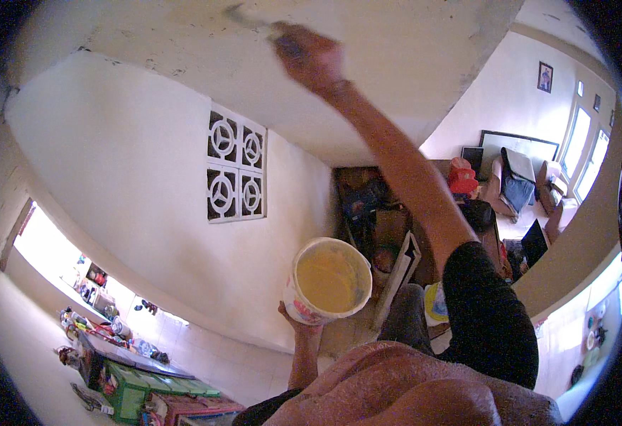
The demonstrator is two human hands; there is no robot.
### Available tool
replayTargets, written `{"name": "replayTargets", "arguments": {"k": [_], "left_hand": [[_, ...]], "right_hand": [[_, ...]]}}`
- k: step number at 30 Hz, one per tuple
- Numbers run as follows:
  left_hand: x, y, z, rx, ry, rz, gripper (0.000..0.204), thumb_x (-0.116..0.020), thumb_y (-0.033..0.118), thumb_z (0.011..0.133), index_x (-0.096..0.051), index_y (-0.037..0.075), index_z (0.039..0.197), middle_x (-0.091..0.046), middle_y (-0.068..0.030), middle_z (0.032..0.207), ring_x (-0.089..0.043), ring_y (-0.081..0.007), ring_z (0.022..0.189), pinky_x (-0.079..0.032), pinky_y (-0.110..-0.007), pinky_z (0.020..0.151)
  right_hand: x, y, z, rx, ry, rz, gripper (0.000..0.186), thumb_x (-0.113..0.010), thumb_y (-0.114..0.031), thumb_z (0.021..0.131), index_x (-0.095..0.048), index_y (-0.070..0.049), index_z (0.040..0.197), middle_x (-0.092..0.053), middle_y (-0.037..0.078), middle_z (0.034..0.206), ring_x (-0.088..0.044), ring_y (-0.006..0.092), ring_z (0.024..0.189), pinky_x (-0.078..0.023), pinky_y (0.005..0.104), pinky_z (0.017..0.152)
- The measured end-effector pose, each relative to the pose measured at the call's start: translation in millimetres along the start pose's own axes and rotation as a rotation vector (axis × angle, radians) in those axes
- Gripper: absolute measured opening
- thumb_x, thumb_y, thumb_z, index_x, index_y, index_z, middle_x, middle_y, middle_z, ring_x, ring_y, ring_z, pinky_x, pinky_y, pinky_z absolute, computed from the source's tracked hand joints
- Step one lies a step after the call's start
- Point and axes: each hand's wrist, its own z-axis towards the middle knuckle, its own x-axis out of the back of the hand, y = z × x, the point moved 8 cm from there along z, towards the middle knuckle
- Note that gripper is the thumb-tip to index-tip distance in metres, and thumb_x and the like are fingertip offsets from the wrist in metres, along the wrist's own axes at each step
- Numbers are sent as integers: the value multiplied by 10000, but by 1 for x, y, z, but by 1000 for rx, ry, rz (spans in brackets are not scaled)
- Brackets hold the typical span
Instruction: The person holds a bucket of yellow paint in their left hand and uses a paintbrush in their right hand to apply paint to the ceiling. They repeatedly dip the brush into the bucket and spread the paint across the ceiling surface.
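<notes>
Under a white bucket (291,302), my left hand (300,324) is closed and bears it from below. The bucket is tilted toward me, and cream-coloured paint (331,278) shows inside, with smears around the inner wall. My right arm reaches up to the pale ceiling (396,57). High there, my right hand (309,57) is closed round a paintbrush (248,17), whose tip is at the ceiling surface. Motion blurs the brush and the fingers, so its exact shape is unclear. Dark specks and patches mark the ceiling near it.
White vent blocks (237,166) sit in the wall ahead. Below are a leaning board (398,278), a red item (461,177) and dark clutter. Armchairs (517,177) stand in the room at right. Green crates (126,390) and a loaded table are at lower left.
</notes>
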Motion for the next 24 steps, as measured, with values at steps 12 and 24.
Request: {"name": "replayTargets", "arguments": {"k": [12, 24], "left_hand": [[-5, -17, 14, 24, 27, 12, 827, -357, 732, 811, -331, 191, 1436, -350, -59, 1480, -411, -334, 1277, -323, -555, 1063], [-22, -17, 16, 24, 52, 82, 825, -340, 732, 814, -326, 192, 1439, -349, -67, 1482, -395, -330, 1292, -324, -550, 1067]], "right_hand": [[227, 45, 3, -61, 465, -263, 169, -702, -40, 831, -704, -11, 997, -730, 100, 887, -713, 162, 763, -558, 259, 679], [-8, -100, 3, 223, 67, 192, 265, -638, -217, 788, -620, -101, 1026, -634, 50, 779, -631, 206, 596, -505, 387, 514]]}}
